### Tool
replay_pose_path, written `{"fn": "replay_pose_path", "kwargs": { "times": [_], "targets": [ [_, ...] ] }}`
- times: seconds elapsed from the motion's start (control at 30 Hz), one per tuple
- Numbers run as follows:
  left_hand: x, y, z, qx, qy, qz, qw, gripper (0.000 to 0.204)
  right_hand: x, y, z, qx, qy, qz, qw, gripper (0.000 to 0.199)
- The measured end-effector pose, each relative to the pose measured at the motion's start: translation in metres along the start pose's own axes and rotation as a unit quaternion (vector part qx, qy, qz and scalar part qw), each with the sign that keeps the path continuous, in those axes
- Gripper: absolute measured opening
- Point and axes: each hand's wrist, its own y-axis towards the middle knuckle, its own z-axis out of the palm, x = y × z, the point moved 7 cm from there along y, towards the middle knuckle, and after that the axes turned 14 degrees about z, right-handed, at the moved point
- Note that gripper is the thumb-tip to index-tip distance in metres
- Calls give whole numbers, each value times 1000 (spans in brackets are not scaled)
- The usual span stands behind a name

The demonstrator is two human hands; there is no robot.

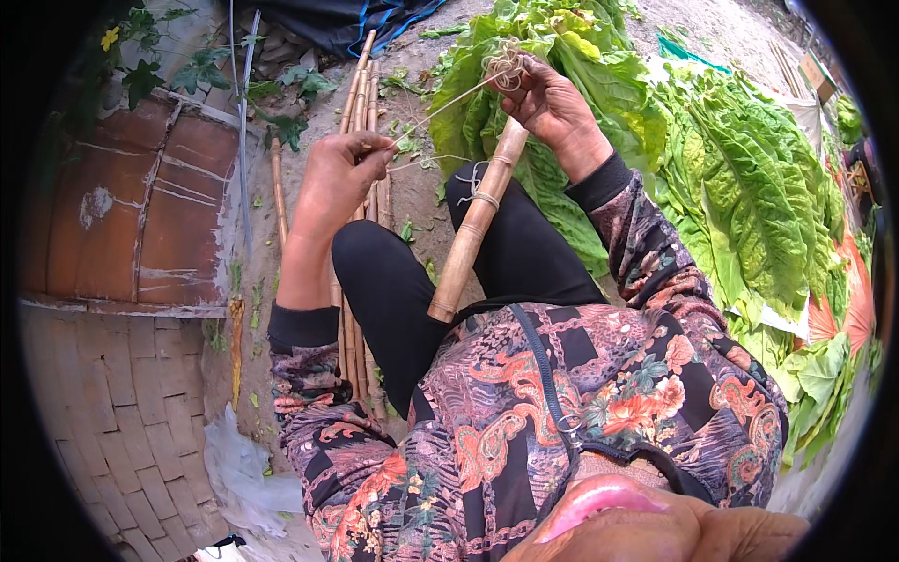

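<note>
My left hand (345, 173) pinches a thin pale string (433, 114) between thumb and fingers. The string runs taut up to my right hand (552, 105), which is closed on a loose tangled bundle of the same string (504, 67). Between my knees a bamboo pole (476, 228) slopes from my lap toward the leaves. A string loop (480, 194) is tied around its middle, and a loose strand leads from there toward my left hand. Just beyond my right hand lie large green leaves (595, 89), partly covering the pole's far end.
Several more bamboo poles (361, 103) lie on the ground to the left. Another heap of broad leaves (749, 187) spreads along the right. Rusty brown panels (126, 201) and brick paving (122, 412) are at far left, with dark sheeting (351, 19) at the top.
</note>
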Motion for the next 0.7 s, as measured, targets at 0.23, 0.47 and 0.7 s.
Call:
{"fn": "replay_pose_path", "kwargs": {
  "times": [0.23, 0.47, 0.7],
  "targets": [
    [20, -199, -61, -213, -201, -82, 953, 14, -7, -22, 2, -4, 10, 9, 1000, 23],
    [94, -260, -31, -256, 177, -192, 931, 26, -27, -25, 1, -6, -44, 32, 998, 25],
    [-16, -1, 72, -156, -94, 111, 977, 21, -33, -25, -8, -5, -62, 39, 997, 26]
  ]
}}
